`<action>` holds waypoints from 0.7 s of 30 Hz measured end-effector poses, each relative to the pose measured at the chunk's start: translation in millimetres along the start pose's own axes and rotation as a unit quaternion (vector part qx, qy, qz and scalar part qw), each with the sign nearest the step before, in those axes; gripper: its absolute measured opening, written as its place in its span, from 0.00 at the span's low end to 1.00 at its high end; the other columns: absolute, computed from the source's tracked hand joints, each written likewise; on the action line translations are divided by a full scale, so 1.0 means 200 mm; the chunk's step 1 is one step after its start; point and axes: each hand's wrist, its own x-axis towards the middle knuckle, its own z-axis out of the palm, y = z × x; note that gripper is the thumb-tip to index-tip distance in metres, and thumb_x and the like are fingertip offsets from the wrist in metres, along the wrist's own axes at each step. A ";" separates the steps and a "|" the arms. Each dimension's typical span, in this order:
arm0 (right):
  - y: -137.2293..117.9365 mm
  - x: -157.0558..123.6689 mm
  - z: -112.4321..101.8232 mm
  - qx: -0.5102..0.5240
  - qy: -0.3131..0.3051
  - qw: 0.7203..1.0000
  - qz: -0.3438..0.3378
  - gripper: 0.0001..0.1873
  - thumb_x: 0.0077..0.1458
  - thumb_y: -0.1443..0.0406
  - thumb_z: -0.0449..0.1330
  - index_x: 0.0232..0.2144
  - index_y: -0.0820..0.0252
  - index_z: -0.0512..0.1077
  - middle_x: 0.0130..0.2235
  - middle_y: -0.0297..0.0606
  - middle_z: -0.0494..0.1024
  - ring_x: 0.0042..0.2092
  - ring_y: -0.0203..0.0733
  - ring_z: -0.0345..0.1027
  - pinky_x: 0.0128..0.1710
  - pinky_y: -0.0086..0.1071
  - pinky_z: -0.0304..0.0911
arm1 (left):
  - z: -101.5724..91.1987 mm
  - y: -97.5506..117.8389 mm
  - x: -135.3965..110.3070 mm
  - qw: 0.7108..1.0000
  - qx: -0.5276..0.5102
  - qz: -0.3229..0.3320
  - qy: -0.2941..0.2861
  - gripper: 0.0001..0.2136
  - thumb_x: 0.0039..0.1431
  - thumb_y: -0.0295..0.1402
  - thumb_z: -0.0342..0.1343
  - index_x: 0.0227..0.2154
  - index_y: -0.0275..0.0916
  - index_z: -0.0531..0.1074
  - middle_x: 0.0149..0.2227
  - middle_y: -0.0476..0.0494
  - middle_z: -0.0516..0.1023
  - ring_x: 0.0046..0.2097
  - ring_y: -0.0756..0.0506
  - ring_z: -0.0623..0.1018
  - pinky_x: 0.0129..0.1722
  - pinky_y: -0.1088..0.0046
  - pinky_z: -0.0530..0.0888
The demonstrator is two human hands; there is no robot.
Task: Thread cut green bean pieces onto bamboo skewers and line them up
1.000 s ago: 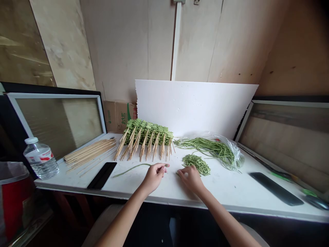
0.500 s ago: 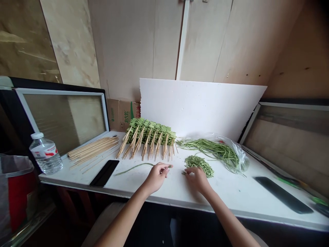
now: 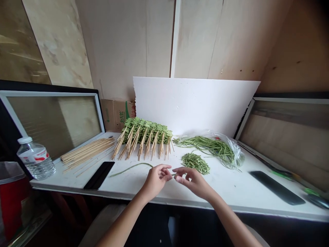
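One long green bean (image 3: pixel 131 167) trails leftward over the white table from my left hand (image 3: pixel 157 178), whose fingers are closed around it. My right hand (image 3: pixel 189 179) meets the bean's short end, thumb and forefinger pinched on it, close to my left fingertips. Just behind my right hand lies a heap of short cut bean pieces (image 3: pixel 195 162). Farther back, a stack of bean skewers (image 3: pixel 147 132) has its bare sticks fanned toward me. More long beans (image 3: pixel 213 145) spill from a clear plastic bag (image 3: pixel 238 156) at the back right.
Loose bamboo sticks (image 3: pixel 87 151) and a black phone (image 3: pixel 99 175) lie to the left, beside a water bottle (image 3: pixel 36 158). A dark flat object (image 3: pixel 277 187) rests on the right. A white foam board (image 3: pixel 200 104) stands behind. The table's front edge (image 3: pixel 123 195) runs below my wrists.
My right hand has moved left from beside the cut pile to the bean's end at my left hand. The view has shifted slightly.
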 end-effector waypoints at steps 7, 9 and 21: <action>0.02 -0.01 0.06 -0.001 0.080 0.997 -0.024 0.14 0.63 0.52 0.62 0.39 0.54 0.82 0.38 0.40 0.84 0.38 0.44 0.75 0.34 0.34 0.64 | 0.00 0.01 -0.02 0.996 0.059 -0.016 -0.063 0.11 0.63 0.37 0.61 0.41 0.35 0.81 0.34 0.41 0.82 0.36 0.44 0.81 0.40 0.67 0.77; 0.03 -0.01 0.05 -0.004 0.085 0.996 -0.025 0.14 0.62 0.52 0.63 0.39 0.54 0.81 0.37 0.40 0.83 0.38 0.45 0.75 0.34 0.34 0.64 | 0.00 0.00 -0.03 0.994 0.081 -0.005 -0.068 0.10 0.65 0.36 0.59 0.36 0.36 0.82 0.32 0.42 0.82 0.33 0.45 0.80 0.37 0.68 0.76; 0.01 -0.03 0.10 -0.033 0.095 0.995 -0.019 0.04 0.59 0.65 0.62 0.32 0.55 0.78 0.33 0.37 0.80 0.38 0.45 0.72 0.33 0.34 0.62 | 0.05 0.02 -0.04 0.982 0.149 0.111 0.018 0.05 0.59 0.26 0.63 0.34 0.41 0.84 0.33 0.45 0.84 0.36 0.45 0.81 0.38 0.72 0.74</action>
